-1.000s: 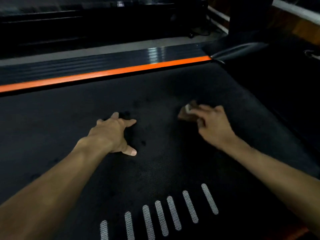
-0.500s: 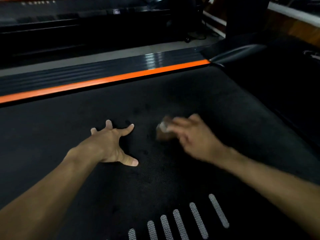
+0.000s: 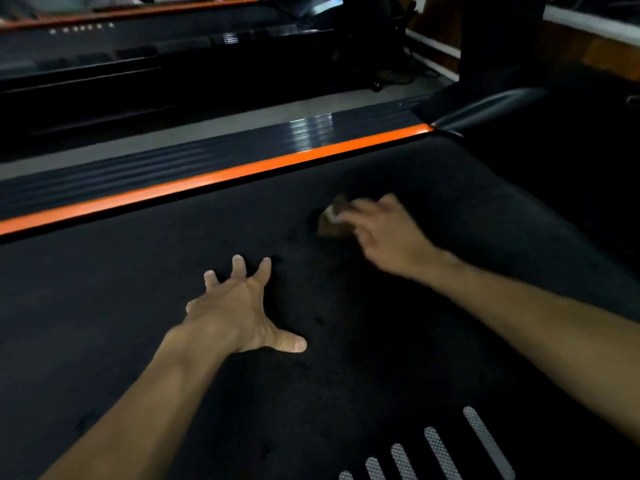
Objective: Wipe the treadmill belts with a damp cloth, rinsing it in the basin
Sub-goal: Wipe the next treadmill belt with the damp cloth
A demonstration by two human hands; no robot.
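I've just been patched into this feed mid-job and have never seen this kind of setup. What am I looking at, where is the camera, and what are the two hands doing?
There is no machine doing the work: a person wears one wide-angle camera on the head, looking forward and down, so both bare arms reach in from the bottom edge. The broad black textured surface is a treadmill belt, edged on its far side by an orange stripe on the side rail. Silver-grey dashes are printed on the belt near the bottom. The left hand rests on the belt with fingers spread, bracing. The right hand, blurred by motion, holds a small brown crumpled cloth against the belt. Another treadmill stands beyond. No basin is in view.
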